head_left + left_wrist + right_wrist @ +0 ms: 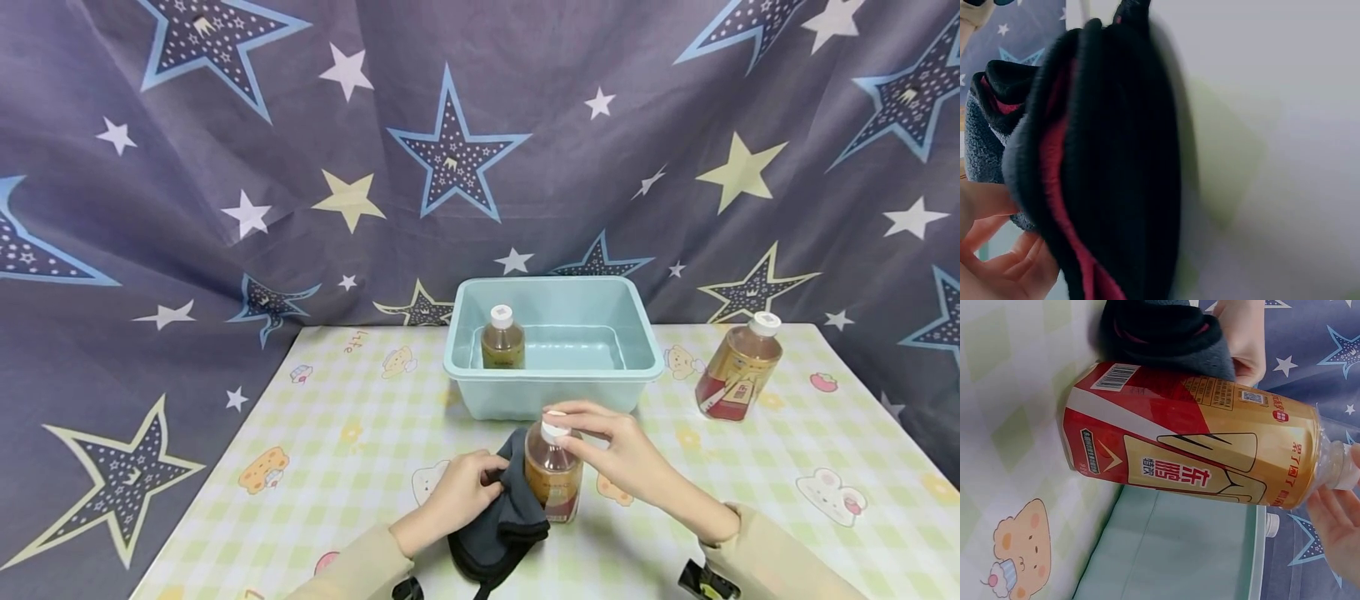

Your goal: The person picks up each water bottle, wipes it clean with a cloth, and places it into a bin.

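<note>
Near the front of the table stands a bottle [555,477] with a gold and red label and a white cap. My right hand [621,448] pinches its cap from above and the right. A folded dark grey cloth [491,529] with black edging is in my left hand [463,492], between thumb and fingers. Part of the cloth lies against the bottle's left side. Red shows inside the folds of the cloth [1054,162] in the left wrist view. In the right wrist view the bottle's label [1191,437] faces the camera, and the cloth touches its side.
Behind the bottle is a light blue plastic bin [555,396] with another white-capped bottle [502,340] at its left inside. A third bottle [738,367] stands to the right, slightly tilted in view. A checkered cloth covers the table [352,492]; a starry curtain [300,125] hangs behind.
</note>
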`<state>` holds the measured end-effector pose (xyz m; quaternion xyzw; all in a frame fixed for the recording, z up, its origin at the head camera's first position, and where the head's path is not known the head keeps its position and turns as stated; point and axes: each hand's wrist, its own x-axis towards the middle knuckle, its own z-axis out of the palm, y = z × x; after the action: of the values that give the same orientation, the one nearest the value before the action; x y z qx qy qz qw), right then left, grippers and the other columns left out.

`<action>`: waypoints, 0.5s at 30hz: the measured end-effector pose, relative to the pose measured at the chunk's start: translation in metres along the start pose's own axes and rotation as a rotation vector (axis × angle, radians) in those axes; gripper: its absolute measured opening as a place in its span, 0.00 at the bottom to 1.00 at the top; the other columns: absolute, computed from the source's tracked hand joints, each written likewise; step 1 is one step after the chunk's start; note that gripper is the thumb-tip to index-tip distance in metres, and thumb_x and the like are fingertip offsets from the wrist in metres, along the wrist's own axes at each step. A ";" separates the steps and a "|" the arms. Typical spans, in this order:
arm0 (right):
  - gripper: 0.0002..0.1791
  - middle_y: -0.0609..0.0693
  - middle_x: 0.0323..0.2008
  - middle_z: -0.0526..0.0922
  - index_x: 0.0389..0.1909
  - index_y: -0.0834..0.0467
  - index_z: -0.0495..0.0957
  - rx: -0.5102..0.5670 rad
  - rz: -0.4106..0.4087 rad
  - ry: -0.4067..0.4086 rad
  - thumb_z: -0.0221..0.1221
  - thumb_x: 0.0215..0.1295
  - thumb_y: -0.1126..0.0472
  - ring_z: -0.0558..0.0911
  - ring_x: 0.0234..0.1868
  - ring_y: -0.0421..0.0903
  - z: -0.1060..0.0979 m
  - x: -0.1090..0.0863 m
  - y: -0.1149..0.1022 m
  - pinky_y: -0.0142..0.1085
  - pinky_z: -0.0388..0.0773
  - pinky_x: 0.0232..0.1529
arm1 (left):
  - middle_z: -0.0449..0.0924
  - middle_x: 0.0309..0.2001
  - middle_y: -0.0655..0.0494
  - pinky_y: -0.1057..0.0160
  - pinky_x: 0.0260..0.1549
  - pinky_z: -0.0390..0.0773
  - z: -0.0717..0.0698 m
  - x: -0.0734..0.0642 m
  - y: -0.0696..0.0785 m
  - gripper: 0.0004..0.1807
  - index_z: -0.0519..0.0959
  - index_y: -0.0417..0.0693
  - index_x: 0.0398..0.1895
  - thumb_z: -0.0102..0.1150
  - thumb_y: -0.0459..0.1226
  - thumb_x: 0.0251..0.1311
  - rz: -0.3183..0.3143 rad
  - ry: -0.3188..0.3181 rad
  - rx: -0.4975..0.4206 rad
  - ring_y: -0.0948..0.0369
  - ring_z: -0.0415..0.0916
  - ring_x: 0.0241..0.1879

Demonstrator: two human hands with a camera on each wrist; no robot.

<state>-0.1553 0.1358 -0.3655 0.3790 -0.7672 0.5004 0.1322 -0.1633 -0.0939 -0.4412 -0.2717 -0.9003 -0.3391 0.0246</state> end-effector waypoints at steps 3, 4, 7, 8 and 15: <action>0.15 0.54 0.47 0.77 0.45 0.63 0.77 0.001 0.004 -0.001 0.57 0.54 0.70 0.76 0.48 0.42 0.000 0.000 -0.001 0.27 0.72 0.44 | 0.73 0.23 0.58 0.74 0.19 0.65 0.003 -0.001 -0.002 0.12 0.81 0.43 0.34 0.61 0.27 0.43 0.002 -0.018 0.017 0.72 0.63 0.19; 0.15 0.54 0.47 0.77 0.45 0.63 0.77 0.001 0.005 -0.002 0.57 0.54 0.70 0.76 0.48 0.42 0.000 0.000 -0.001 0.27 0.72 0.44 | 0.73 0.23 0.58 0.74 0.19 0.65 0.003 -0.001 -0.003 0.12 0.81 0.42 0.34 0.61 0.27 0.43 0.005 -0.023 0.020 0.72 0.63 0.19; 0.15 0.53 0.47 0.77 0.44 0.63 0.78 0.001 0.013 -0.018 0.58 0.55 0.69 0.76 0.48 0.41 -0.001 0.002 0.000 0.28 0.72 0.44 | 0.74 0.24 0.57 0.74 0.19 0.66 0.005 -0.001 -0.006 0.11 0.80 0.43 0.33 0.61 0.26 0.43 0.009 -0.038 0.010 0.72 0.64 0.19; 0.14 0.53 0.46 0.77 0.44 0.62 0.78 -0.002 0.021 -0.025 0.58 0.55 0.69 0.75 0.48 0.41 -0.002 0.002 0.001 0.29 0.72 0.45 | 0.75 0.25 0.57 0.74 0.19 0.66 0.005 0.000 -0.006 0.11 0.79 0.43 0.33 0.61 0.26 0.43 0.011 -0.041 0.004 0.72 0.64 0.19; 0.15 0.49 0.46 0.78 0.44 0.60 0.79 -0.022 0.118 -0.052 0.60 0.53 0.63 0.75 0.48 0.40 -0.005 0.003 0.000 0.31 0.73 0.43 | 0.77 0.26 0.55 0.72 0.21 0.68 0.003 -0.003 -0.011 0.12 0.79 0.43 0.36 0.60 0.26 0.45 -0.026 -0.067 -0.106 0.70 0.66 0.20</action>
<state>-0.1587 0.1387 -0.3613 0.3446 -0.7967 0.4888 0.0866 -0.1661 -0.1002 -0.4507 -0.2720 -0.8849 -0.3774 -0.0245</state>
